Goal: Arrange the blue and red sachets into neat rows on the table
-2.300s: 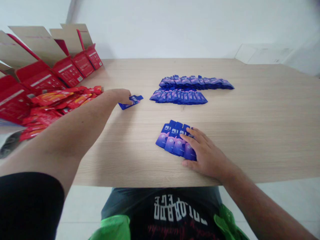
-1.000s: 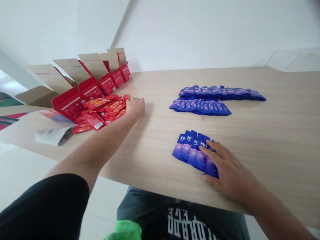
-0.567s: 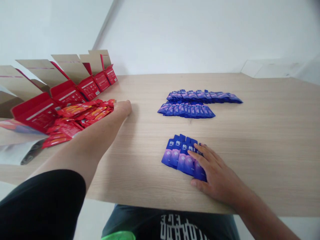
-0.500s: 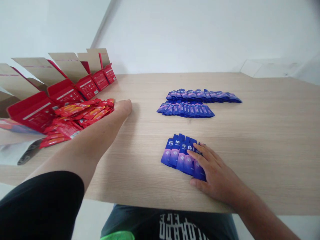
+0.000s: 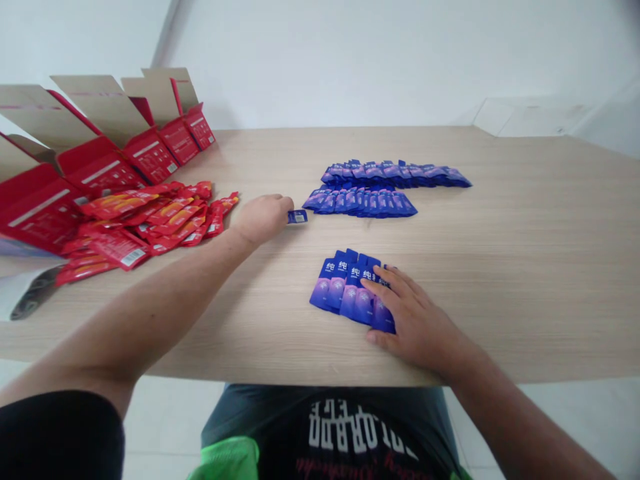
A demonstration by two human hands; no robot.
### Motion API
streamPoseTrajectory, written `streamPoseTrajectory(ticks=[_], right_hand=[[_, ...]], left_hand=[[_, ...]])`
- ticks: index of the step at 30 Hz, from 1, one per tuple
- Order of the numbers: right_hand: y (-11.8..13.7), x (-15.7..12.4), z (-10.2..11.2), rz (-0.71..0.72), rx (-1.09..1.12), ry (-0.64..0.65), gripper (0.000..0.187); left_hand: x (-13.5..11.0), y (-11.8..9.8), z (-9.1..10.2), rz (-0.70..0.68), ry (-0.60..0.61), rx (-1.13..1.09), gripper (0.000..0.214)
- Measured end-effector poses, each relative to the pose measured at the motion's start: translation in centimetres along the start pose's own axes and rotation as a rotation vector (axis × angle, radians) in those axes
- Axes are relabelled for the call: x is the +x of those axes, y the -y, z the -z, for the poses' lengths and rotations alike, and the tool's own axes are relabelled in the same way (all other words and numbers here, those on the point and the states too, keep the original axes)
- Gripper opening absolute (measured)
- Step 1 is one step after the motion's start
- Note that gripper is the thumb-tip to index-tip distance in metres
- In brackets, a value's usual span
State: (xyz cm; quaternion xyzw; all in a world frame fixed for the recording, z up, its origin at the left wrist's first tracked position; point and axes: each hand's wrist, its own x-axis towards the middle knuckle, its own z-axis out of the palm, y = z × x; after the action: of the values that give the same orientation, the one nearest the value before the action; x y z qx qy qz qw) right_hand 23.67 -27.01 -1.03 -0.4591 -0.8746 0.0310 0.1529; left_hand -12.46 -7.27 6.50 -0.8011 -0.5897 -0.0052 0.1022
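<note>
Pinched in my left hand (image 5: 265, 217) is a small blue sachet (image 5: 299, 217), held just left of the nearer row of blue sachets (image 5: 360, 202). Most of that sachet is hidden behind my fingers. My right hand (image 5: 417, 313) lies spread with its fingertips over the right end of a fan of blue and purple sachets (image 5: 345, 293) near the front of the table. These overlap one another, white print upward. Left of my left hand is a loose heap of red and orange sachets (image 5: 170, 217).
Several red cartons (image 5: 150, 153) with raised flaps stand in a slanting line along the left. A second row of blue sachets (image 5: 395, 175) lies behind the first on the wooden table (image 5: 525, 267). A white wall (image 5: 350, 60) rises behind it.
My left hand has come away from the red heap toward the right, and a blue sachet now shows in its fingers. My right hand stays on the fan. The whole view has shifted a little.
</note>
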Motion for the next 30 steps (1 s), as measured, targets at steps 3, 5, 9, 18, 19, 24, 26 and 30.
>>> streamPoseTrajectory(ticks=[3, 5, 9, 18, 19, 24, 26, 30], right_hand=[[-0.1, 0.0, -0.1, 0.000, 0.010, -0.006, 0.084], [-0.2, 0.0, -0.1, -0.003, 0.014, -0.006, 0.084], [-0.4, -0.1, -0.3, 0.010, 0.015, -0.012, 0.084], [-0.7, -0.1, -0.3, 0.033, 0.007, -0.019, 0.083], [-0.6, 0.0, -0.2, 0.032, 0.008, -0.018, 0.083], [-0.5, 0.1, -0.1, 0.009, 0.008, -0.016, 0.086], [-0.5, 0.1, -0.1, 0.002, 0.005, -0.021, 0.087], [-0.6, -0.3, 0.2, -0.027, -0.007, -0.034, 0.094]], left_hand=[[-4.3, -1.3, 0.0, -0.289, -0.073, -0.149, 0.034], [-7.1, -1.6, 0.0, -0.441, -0.126, -0.274, 0.031], [-11.3, -1.3, -0.4, -0.521, -0.204, -0.477, 0.025], [-11.6, -3.7, -2.6, -0.574, -0.077, -0.694, 0.030], [-11.4, -4.1, -2.6, -0.583, -0.065, -0.679, 0.030], [-11.8, -4.8, -1.8, -0.596, -0.068, -0.563, 0.038], [-12.5, -4.8, -1.5, -0.591, -0.075, -0.549, 0.044], [-13.3, -5.4, -1.7, -0.615, -0.086, -0.537, 0.071]])
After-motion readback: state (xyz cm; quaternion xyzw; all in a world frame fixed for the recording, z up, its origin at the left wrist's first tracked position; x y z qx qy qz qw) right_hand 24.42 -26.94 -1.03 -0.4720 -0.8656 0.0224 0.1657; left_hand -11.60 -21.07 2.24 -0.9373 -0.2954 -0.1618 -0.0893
